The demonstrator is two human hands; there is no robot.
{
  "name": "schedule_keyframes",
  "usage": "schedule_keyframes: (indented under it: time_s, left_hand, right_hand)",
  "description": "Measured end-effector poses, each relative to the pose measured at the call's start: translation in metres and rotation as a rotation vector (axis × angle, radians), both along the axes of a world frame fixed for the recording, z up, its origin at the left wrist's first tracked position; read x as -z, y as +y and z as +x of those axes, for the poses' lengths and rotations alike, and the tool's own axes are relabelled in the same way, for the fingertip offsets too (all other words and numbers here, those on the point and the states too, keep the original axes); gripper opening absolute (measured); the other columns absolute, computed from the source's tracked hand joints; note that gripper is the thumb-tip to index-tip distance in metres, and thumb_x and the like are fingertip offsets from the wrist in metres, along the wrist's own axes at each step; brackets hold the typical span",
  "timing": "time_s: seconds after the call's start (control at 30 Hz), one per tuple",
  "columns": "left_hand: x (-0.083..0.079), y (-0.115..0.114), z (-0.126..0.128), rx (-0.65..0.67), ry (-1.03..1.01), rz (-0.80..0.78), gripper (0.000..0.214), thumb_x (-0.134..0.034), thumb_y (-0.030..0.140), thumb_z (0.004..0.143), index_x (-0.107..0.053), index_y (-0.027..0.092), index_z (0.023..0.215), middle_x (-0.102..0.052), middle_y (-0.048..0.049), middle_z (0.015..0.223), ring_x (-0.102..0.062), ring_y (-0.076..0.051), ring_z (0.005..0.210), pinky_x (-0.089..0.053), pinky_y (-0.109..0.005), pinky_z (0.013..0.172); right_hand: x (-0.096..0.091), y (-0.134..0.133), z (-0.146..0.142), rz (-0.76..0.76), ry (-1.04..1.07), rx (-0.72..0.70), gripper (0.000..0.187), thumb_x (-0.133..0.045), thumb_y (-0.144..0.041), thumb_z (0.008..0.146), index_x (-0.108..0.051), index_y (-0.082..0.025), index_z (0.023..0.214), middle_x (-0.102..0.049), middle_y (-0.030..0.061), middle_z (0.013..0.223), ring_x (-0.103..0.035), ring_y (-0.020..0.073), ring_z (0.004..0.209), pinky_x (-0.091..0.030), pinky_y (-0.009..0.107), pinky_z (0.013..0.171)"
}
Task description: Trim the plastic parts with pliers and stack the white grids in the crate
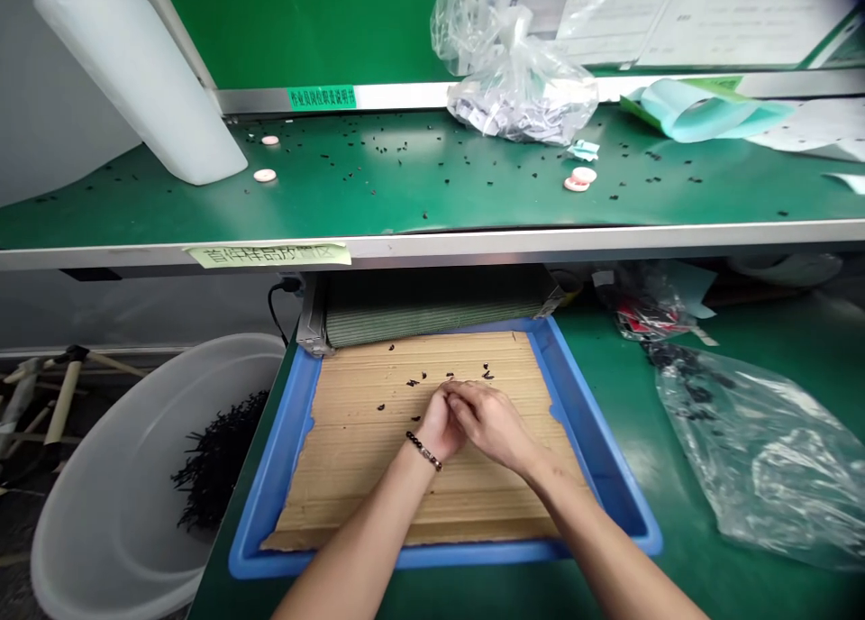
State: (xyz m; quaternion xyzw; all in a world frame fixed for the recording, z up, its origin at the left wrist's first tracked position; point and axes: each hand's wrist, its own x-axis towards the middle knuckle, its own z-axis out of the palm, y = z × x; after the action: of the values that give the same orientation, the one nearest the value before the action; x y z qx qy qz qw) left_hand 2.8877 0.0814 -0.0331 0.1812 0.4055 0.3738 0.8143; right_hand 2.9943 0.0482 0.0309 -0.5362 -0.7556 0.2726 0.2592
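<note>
My left hand (pixel 442 424), with a beaded bracelet (pixel 424 451) at its wrist, is cupped over the middle of a cardboard sheet (pixel 358 476). Against it lies my right hand (pixel 490 422), its fingers curled over the left palm. Both hands look closed together, and whatever is between them is hidden. Several small black pieces (pixel 412 383) lie on the cardboard just beyond the fingers. The sheet lines a blue tray (pixel 605 462) on the green bench.
A white tub (pixel 101 476) holding thin black strips (pixel 226 458) stands at the left. Behind the tray is a metal-framed ribbed unit (pixel 432 318) under a green shelf (pixel 378 201). Clear plastic bags (pixel 777 458) lie to the right. A white bottle (pixel 149 79) leans at upper left.
</note>
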Motion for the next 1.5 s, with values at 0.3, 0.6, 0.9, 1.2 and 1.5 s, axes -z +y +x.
schedule_keyframes:
  time_s: [0.3, 0.6, 0.9, 1.2, 1.5]
  left_hand:
    - [-0.006, 0.01, -0.016, -0.143, -0.144, -0.147, 0.018, -0.049, 0.022, 0.089, -0.057, 0.015, 0.074, -0.059, -0.0025, 0.071, -0.055, -0.01, 0.062, -0.048, -0.021, 0.06]
    - [-0.006, 0.008, -0.026, -0.075, -0.063, -0.081, 0.023, -0.071, 0.029, 0.078, -0.064, 0.009, 0.087, -0.044, 0.0061, 0.057, -0.03, 0.001, 0.039, -0.015, -0.013, 0.035]
    - [-0.007, 0.005, -0.019, -0.114, -0.02, -0.145, 0.018, -0.058, 0.023, 0.087, -0.064, 0.008, 0.079, -0.053, 0.0008, 0.06, -0.043, -0.002, 0.044, -0.028, -0.012, 0.038]
    - [-0.02, 0.008, -0.031, -0.131, -0.061, -0.154, 0.026, -0.052, 0.029, 0.091, -0.063, 0.009, 0.078, -0.057, -0.0026, 0.066, -0.047, -0.005, 0.049, -0.036, -0.015, 0.044]
    - [-0.012, -0.01, -0.07, 0.273, 1.129, 0.594, 0.02, -0.052, 0.026, 0.085, -0.067, 0.018, 0.075, -0.065, -0.0017, 0.069, -0.058, -0.014, 0.065, -0.041, -0.024, 0.063]
  right_hand:
    - [0.014, 0.01, 0.007, 0.03, 0.156, 0.084, 0.03, -0.041, -0.025, 0.095, -0.065, -0.023, 0.112, -0.066, 0.0037, 0.112, -0.059, 0.0188, 0.104, -0.045, 0.03, 0.094]
    - [0.07, 0.046, 0.062, -0.121, -0.488, 0.18, 0.035, -0.04, -0.013, 0.091, -0.064, -0.017, 0.115, -0.061, 0.0113, 0.108, -0.061, 0.0209, 0.089, -0.043, 0.027, 0.078]
    - [0.052, 0.03, 0.043, -0.076, -0.47, 0.19, 0.02, -0.044, -0.018, 0.092, -0.062, -0.016, 0.099, -0.061, 0.0079, 0.097, -0.059, 0.019, 0.088, -0.042, 0.025, 0.077]
    - [0.017, 0.011, 0.021, -0.016, -0.023, 0.102, 0.023, -0.048, -0.014, 0.088, -0.064, -0.02, 0.102, -0.061, 0.0041, 0.097, -0.058, 0.0167, 0.089, -0.042, 0.025, 0.08]
    - [0.045, -0.01, 0.009, -0.157, -0.519, -0.023, 0.028, -0.04, -0.016, 0.093, -0.066, -0.022, 0.103, -0.059, 0.0051, 0.096, -0.059, 0.0159, 0.081, -0.04, 0.023, 0.071]
